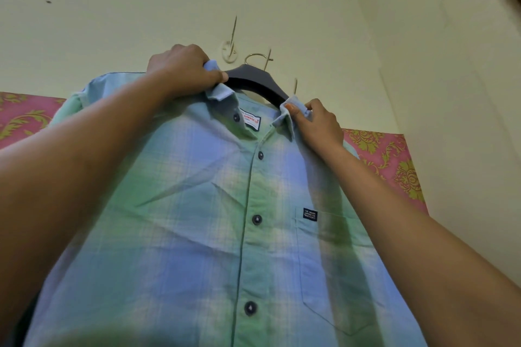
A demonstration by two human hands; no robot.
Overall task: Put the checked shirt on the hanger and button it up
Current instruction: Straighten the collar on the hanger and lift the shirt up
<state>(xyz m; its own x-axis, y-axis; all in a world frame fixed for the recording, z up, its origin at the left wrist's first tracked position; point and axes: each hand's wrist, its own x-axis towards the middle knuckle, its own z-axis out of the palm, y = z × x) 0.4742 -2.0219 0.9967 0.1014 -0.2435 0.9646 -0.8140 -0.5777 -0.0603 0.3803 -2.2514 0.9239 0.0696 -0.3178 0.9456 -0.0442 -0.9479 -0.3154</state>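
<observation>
The green and blue checked shirt (197, 220) hangs on a dark hanger (253, 83), whose metal hook sits on a wall hook (229, 49). Several dark buttons down the front placket look fastened; the top collar button (236, 118) is undone and the collar stands open, showing the neck label. My left hand (180, 69) grips the left side of the collar where it meets the hanger. My right hand (318, 124) pinches the right collar edge between thumb and fingers. A chest pocket (332, 262) with a small dark label sits on the right.
A pale yellow wall (141, 8) rises behind the shirt, with a corner to the right (375, 65). Pink fabric with a gold floral pattern (389, 155) shows on both sides below the shirt's shoulders.
</observation>
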